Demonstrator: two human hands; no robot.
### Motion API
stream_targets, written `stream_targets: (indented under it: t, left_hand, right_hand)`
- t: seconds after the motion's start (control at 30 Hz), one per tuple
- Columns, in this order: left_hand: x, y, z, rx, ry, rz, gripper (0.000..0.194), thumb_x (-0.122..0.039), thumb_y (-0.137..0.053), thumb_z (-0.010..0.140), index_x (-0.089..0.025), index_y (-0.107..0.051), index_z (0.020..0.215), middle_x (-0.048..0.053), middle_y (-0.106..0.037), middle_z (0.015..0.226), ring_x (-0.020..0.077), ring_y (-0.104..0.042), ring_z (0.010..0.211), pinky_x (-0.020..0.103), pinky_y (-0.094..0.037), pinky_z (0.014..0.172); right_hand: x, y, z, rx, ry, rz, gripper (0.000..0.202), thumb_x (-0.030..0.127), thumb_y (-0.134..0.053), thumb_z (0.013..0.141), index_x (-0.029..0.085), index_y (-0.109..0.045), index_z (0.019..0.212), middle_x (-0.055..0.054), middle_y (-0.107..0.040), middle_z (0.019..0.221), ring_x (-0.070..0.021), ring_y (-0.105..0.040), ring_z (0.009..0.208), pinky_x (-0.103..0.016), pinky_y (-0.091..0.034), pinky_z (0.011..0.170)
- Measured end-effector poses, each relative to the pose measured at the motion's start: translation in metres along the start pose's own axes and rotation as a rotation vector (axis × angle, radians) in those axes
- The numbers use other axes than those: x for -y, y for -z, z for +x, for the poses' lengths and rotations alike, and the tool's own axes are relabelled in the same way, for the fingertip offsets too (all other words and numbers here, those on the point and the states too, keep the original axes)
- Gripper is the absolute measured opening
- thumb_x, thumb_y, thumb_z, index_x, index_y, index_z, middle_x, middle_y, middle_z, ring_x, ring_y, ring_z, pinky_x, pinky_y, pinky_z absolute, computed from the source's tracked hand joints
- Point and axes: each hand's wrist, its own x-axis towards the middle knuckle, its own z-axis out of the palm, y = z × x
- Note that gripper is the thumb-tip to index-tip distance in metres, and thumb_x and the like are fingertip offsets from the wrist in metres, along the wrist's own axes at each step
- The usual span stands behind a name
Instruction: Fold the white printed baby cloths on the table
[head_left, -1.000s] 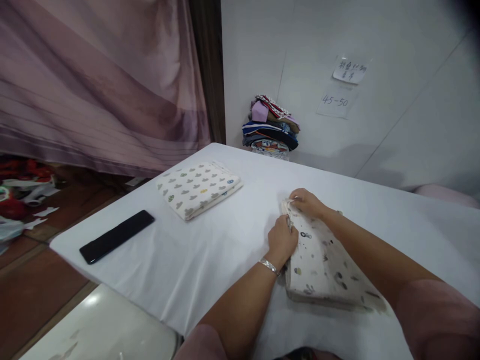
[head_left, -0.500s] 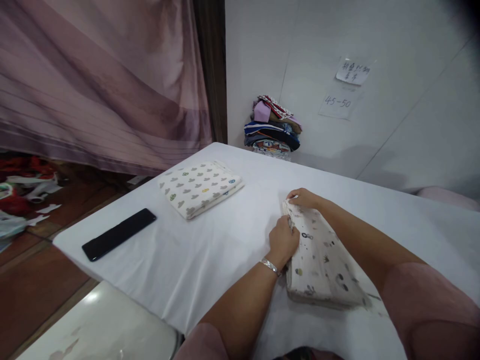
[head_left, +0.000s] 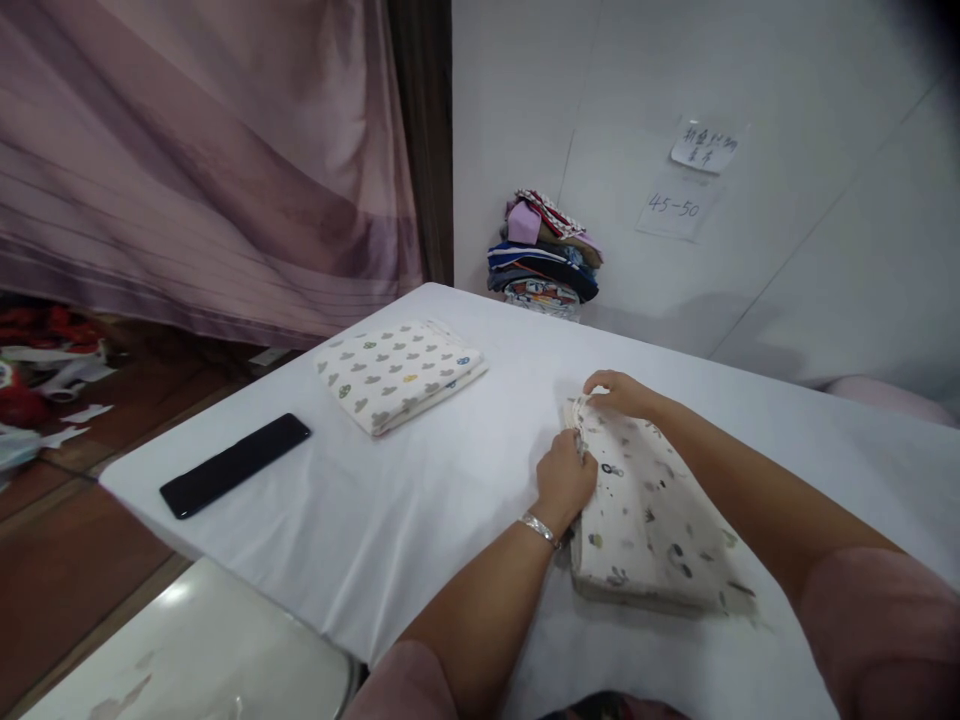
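Note:
A folded white cloth with small grey and green prints [head_left: 637,520] lies on the white-covered table [head_left: 435,530], in front of me to the right. My left hand [head_left: 566,475], with a silver bracelet at its wrist, is closed on the cloth's left edge. My right hand [head_left: 619,393] curls its fingers at the far left corner of the same cloth, thumb and fingertips on the edge there. Both hands touch the cloth, and its layers show along the near side.
Another folded cloth with grey clouds [head_left: 401,370] lies farther left, and a black phone [head_left: 236,465] rests near the left edge. Beyond the far edge, a stack of folded clothes [head_left: 544,250] stands by the wall. A pale glossy surface [head_left: 210,650] sits at front left.
My right hand has slid slightly right along the far edge of the printed cloth. The cloth's right side has spread a little to the right. My left hand stays on the edge.

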Motion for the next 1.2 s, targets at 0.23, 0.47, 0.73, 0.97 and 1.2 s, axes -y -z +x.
stream_targets:
  t: [0.23,0.47,0.73,0.97,1.2]
  left_hand:
    - [-0.002,0.002,0.0,0.02,0.016,-0.003,0.039,-0.028,-0.042,0.084,-0.02,-0.044,0.122,0.008,-0.059,0.116,0.0228,-0.058,0.099,0.033,-0.043,0.085]
    - [-0.004,0.005,-0.002,0.046,0.047,-0.018,0.04,-0.029,-0.043,0.084,-0.021,-0.043,0.123,0.008,-0.059,0.116,0.0228,-0.058,0.099,0.033,-0.043,0.086]
    - [-0.004,0.004,-0.001,0.029,0.022,-0.021,0.041,-0.028,-0.043,0.083,-0.021,-0.043,0.124,0.008,-0.06,0.116,0.0231,-0.058,0.101,0.034,-0.043,0.087]
    - [-0.001,0.002,0.0,0.015,0.004,-0.02,0.04,-0.028,-0.043,0.084,-0.02,-0.044,0.123,0.008,-0.058,0.118,0.0233,-0.057,0.101,0.034,-0.043,0.087]
    - [-0.005,0.006,-0.002,0.039,0.034,-0.022,0.039,-0.028,-0.043,0.084,-0.021,-0.044,0.122,0.009,-0.059,0.116,0.0233,-0.058,0.1,0.034,-0.043,0.086]
  right_hand:
    - [0.004,0.007,0.001,0.319,-0.234,0.277,0.033,0.041,-0.068,0.061,0.019,-0.07,0.086,-0.002,-0.07,0.081,-0.0184,-0.061,0.077,-0.03,-0.047,0.075]
    - [-0.001,-0.004,0.024,0.265,-0.17,0.098,0.031,0.034,-0.066,0.06,0.021,-0.072,0.088,-0.003,-0.071,0.092,-0.0225,-0.062,0.087,-0.031,-0.046,0.079]
    - [0.002,-0.008,0.016,0.168,-0.192,0.041,0.024,0.026,-0.062,0.062,0.02,-0.072,0.083,-0.001,-0.071,0.083,-0.0198,-0.062,0.082,-0.027,-0.047,0.075]
    - [0.005,-0.005,0.007,0.14,-0.191,0.078,0.044,0.027,-0.067,0.06,0.018,-0.067,0.103,-0.002,-0.069,0.085,-0.0172,-0.061,0.078,-0.028,-0.047,0.074]
    - [0.017,0.009,0.008,0.418,-0.243,0.268,0.029,0.032,-0.068,0.058,0.019,-0.071,0.084,-0.003,-0.071,0.082,-0.0197,-0.063,0.078,-0.028,-0.048,0.071]
